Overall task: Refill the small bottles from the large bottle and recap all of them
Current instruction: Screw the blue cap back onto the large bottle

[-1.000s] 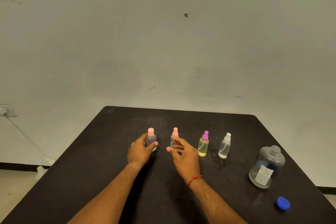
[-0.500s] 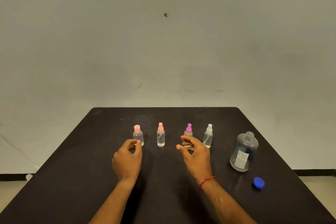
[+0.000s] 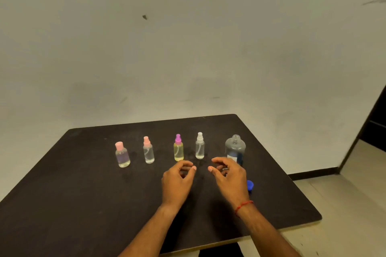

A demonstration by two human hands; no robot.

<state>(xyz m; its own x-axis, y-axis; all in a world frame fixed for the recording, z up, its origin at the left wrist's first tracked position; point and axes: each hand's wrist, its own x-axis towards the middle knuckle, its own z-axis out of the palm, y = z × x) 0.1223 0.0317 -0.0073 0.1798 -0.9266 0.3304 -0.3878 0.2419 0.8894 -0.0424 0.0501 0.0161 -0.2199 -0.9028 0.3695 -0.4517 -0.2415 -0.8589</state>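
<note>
Several small capped bottles stand in a row on the black table (image 3: 73, 194): a squat pink-capped bottle (image 3: 122, 155), a pink-topped spray bottle (image 3: 148, 153), a yellowish bottle with a purple spray top (image 3: 178, 148) and a clear one with a white spray top (image 3: 199, 146). To their right stands the large clear bottle (image 3: 235, 146), uncapped, partly behind my right hand (image 3: 230, 175). Its blue cap (image 3: 250, 185) lies on the table beside that hand. My left hand (image 3: 178, 179) hovers in front of the yellowish bottle. Both hands have loosely curled fingers and hold nothing.
A plain grey wall rises behind the table. The table's right edge and near right corner (image 3: 317, 218) drop off to a light floor. A dark doorway edge (image 3: 373, 123) shows at the far right.
Both hands have let go of the two pink-capped bottles and moved right, toward the large bottle. The view has swung right as well.
</note>
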